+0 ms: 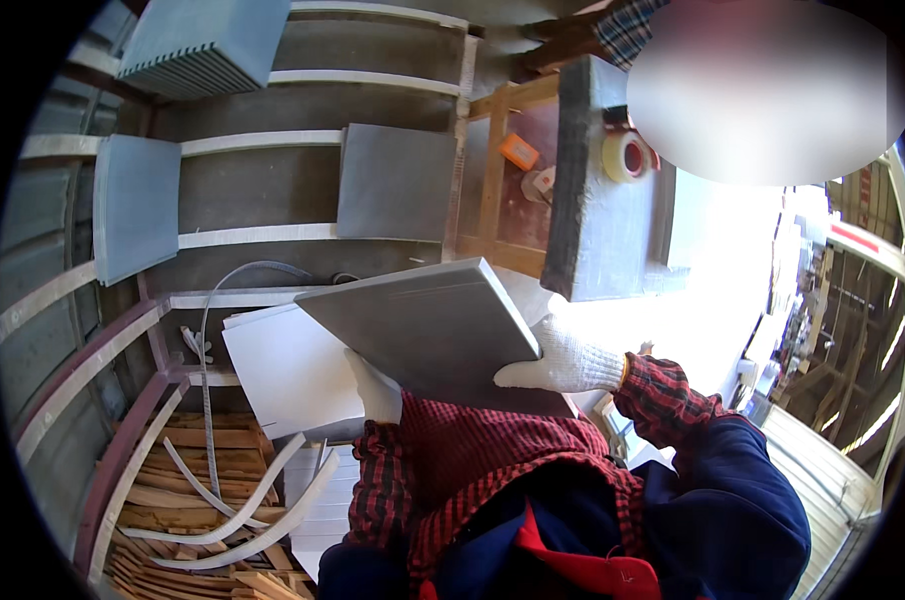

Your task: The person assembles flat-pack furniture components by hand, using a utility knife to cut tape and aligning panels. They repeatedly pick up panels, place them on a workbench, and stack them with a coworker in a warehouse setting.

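Observation:
A flat dark grey rectangular panel (428, 325) is held tilted in front of my body. My right hand (565, 358), in a white knit glove, grips its right edge, with the thumb lying over the upper face. White-gloved too, my left hand (375, 390) is at the near left edge, its fingers mostly hidden under the panel. Just left of the panel, white sheets (293, 370) lie on the rack.
Grey panel stacks (138, 205) and another grey panel (393, 182) rest on rack rails (263, 237). A tape roll (628, 157) sits on a large wrapped grey block (603, 220). Wood strips (183, 480) lie at lower left. A co-worker's plaid sleeve (628, 30) shows at the top.

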Action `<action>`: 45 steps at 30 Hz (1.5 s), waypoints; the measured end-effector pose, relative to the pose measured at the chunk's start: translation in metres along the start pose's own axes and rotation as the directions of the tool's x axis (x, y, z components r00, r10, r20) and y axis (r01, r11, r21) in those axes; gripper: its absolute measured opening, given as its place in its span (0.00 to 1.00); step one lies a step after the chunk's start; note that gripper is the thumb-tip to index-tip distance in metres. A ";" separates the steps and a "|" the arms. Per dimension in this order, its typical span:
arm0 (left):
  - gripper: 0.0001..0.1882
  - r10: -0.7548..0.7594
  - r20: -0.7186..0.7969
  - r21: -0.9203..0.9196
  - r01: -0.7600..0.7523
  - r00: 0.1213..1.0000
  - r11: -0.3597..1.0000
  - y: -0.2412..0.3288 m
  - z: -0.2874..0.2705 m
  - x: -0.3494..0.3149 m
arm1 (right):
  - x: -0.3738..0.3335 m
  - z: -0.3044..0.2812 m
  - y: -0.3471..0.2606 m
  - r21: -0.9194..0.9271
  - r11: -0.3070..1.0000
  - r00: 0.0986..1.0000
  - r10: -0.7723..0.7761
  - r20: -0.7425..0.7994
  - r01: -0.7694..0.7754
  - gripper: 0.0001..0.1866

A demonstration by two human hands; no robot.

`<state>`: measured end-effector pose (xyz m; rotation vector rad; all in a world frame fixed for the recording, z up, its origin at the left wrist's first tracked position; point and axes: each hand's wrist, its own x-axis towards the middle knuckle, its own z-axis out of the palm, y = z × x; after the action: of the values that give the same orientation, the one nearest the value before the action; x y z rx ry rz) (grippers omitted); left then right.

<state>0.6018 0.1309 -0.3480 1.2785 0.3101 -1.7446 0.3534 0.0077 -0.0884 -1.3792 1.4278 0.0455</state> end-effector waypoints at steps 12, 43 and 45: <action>0.31 -0.097 -0.041 0.573 0.103 0.994 0.813 -0.139 0.199 -0.083 | -0.134 0.012 0.312 0.646 0.763 0.631 0.487 -0.604 0.030 0.36; 0.42 0.887 0.443 0.190 -0.981 0.129 0.047 -0.116 0.340 -0.264 | -0.192 -0.011 0.390 -0.060 0.997 0.979 0.037 -0.200 -0.050 0.22; 0.37 0.919 0.347 -0.017 -0.981 -0.187 -0.193 -0.101 0.336 -0.309 | -0.188 -0.006 0.387 -0.125 0.990 0.976 0.042 -0.212 -0.070 0.22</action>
<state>0.3258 0.1266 0.0290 0.8586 -1.0046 -0.3681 0.0186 0.2564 -0.1957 -1.4855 1.6635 0.0324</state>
